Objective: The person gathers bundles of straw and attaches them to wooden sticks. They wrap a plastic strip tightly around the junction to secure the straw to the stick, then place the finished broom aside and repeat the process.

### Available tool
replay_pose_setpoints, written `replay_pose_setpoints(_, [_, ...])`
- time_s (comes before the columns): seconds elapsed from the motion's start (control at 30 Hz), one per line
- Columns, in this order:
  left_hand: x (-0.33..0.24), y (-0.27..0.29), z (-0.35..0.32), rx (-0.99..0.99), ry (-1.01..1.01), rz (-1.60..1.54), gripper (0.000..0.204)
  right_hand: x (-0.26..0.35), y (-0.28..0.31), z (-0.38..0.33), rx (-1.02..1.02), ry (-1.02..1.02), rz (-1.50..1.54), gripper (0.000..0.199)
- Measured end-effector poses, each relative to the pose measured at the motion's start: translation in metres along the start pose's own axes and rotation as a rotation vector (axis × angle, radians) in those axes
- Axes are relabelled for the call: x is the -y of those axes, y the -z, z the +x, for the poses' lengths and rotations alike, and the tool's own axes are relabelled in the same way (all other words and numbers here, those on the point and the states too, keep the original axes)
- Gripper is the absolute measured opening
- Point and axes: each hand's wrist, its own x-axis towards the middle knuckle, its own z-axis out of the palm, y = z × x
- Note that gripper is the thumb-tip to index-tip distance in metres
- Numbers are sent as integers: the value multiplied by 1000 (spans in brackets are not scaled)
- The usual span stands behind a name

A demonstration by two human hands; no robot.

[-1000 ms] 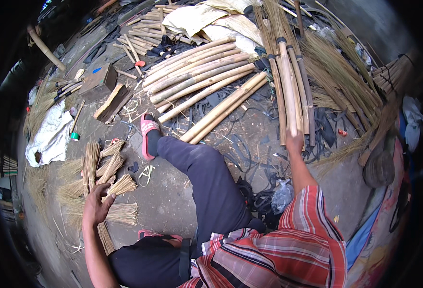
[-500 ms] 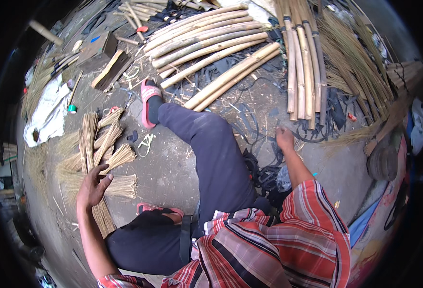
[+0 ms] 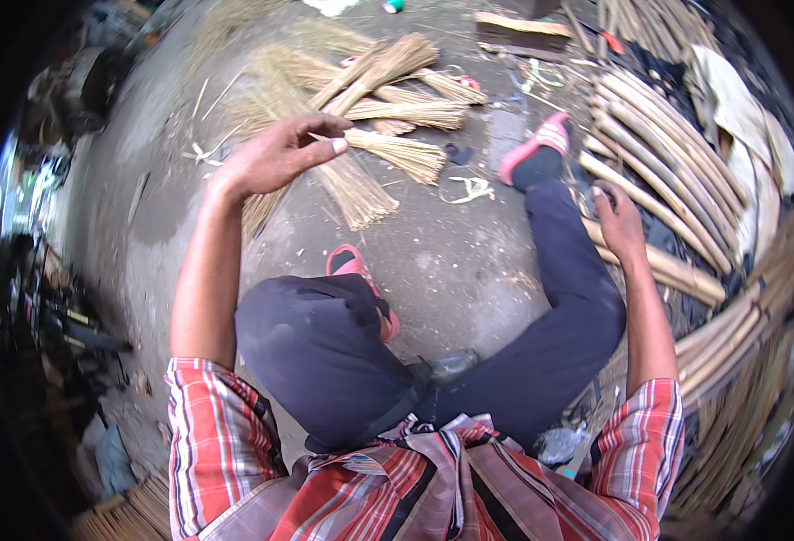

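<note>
Several straw bundles [image 3: 401, 153] lie crossed on the floor at upper left of centre, their stalk ends spread like brush heads. My left hand [image 3: 279, 155] hangs over the near bundles, thumb apart from the curved fingers and nothing visibly between them. Whether it touches the straw I cannot tell. My right hand [image 3: 621, 221] is raised beside my outstretched leg, in front of the pale wooden poles [image 3: 672, 171]. Its fingers are loosely bent and a little apart, with nothing seen in them.
My pink slippers [image 3: 541, 147] rest on the grey floor. Beyond them lie a wooden block [image 3: 521, 36] and a pale strip tangle [image 3: 471, 189]. More bound poles [image 3: 721, 338] stand at the right. Dark clutter [image 3: 63, 316] lines the left side.
The view has swung left, bringing the straw bundles nearer the middle. My left hand stays near the bundles, while my right hand has come away from the black strips toward my outstretched leg.
</note>
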Motion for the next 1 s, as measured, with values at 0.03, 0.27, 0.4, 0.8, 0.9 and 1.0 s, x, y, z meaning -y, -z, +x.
replay_pose_setpoints(0.03, [23, 0, -3, -12, 90, -34, 55, 27, -17, 19, 77, 102, -43, 44])
replay_pose_setpoints(0.27, [186, -57, -22, 33, 420, -285, 54, 151, -249, 78, 568, 53, 125, 65])
replay_pose_setpoints(0.4, [240, -107, -29, 62, 452, -417, 48, 177, -376, 88, 606, -18, 72, 76])
replay_pose_setpoints(0.8, [283, -140, -11, -146, 462, -624, 46, 192, -503, 136, 725, -159, 141, 77])
replay_pose_setpoints(0.9, [283, -135, -8, -163, 472, -554, 45, 196, -505, 139, 809, -240, 213, 69])
replay_pose_setpoints(1.0, [280, -135, -4, -174, 463, -416, 47, 196, -504, 142, 889, -203, 162, 63])
